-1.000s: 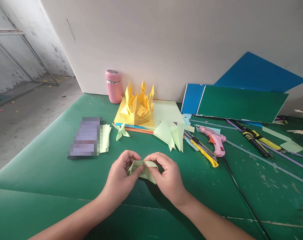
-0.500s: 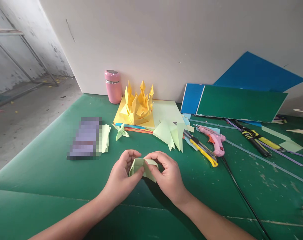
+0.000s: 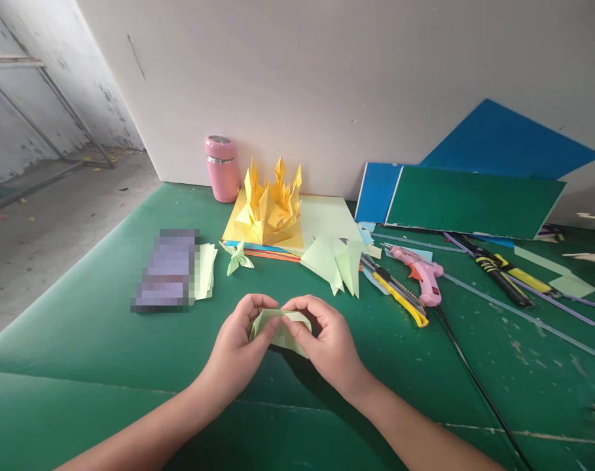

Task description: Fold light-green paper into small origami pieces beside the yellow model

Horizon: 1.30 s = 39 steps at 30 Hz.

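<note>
Both of my hands pinch one small folded piece of pale green paper (image 3: 281, 328) just above the green table cover (image 3: 91, 327). My left hand (image 3: 241, 347) grips its left end with thumb and curled fingers. My right hand (image 3: 326, 343) pinches its right end, the fingers bent over the top fold. The underside of the paper is hidden by my fingers.
Behind my hands lie pale green folded pieces (image 3: 336, 261), a small green paper flower (image 3: 237, 258), a yellow paper crown (image 3: 270, 206) on coloured sheets, a pink flask (image 3: 222, 168), a yellow utility knife (image 3: 398, 293), a pink glue gun (image 3: 419, 271) with its black cord, and blue and green boards (image 3: 468, 196).
My fingers have shifted slightly on the green paper and pressed its top fold flatter. Hands stay in the same place.
</note>
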Available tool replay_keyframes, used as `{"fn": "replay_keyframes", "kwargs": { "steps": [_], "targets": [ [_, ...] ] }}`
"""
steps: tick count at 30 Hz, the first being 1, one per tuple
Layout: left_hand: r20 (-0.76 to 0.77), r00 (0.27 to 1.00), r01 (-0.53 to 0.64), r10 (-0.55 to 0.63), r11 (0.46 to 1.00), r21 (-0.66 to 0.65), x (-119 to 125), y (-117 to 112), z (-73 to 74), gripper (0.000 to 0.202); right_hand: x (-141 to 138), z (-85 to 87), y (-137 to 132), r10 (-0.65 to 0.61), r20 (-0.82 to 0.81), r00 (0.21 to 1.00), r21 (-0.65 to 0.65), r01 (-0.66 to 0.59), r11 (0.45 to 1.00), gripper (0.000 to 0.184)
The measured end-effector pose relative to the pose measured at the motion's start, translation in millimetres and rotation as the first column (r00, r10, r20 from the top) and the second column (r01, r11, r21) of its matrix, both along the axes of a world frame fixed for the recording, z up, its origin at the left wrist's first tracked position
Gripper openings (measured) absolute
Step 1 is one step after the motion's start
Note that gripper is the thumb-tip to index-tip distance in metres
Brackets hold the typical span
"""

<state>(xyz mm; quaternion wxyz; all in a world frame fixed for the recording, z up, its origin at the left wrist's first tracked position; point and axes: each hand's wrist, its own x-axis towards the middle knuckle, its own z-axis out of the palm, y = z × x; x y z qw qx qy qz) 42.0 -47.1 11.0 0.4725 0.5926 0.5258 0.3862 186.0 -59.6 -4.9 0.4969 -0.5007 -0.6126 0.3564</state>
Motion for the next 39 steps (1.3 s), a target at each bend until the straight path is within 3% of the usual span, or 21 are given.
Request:
{"fn": "replay_keyframes", "kwargs": {
  "steps": [11,39],
  "targets": [
    [-0.102,0.994,-0.025,0.034,0.996,0.085,-1.8,0.6,-7.9,0.013,0.3,-0.7,2.2,0.029,-0.109,0.994,-0.1,-0.04,0.994,0.016],
    [-0.124,0.991,0.048,-0.041,0.997,0.055,-0.1,-1.9,-5.4,0.01,-0.7,1.0,-0.5,0.017,-0.063,0.998,-0.083,-0.022,0.996,0.01]
  ]
}}
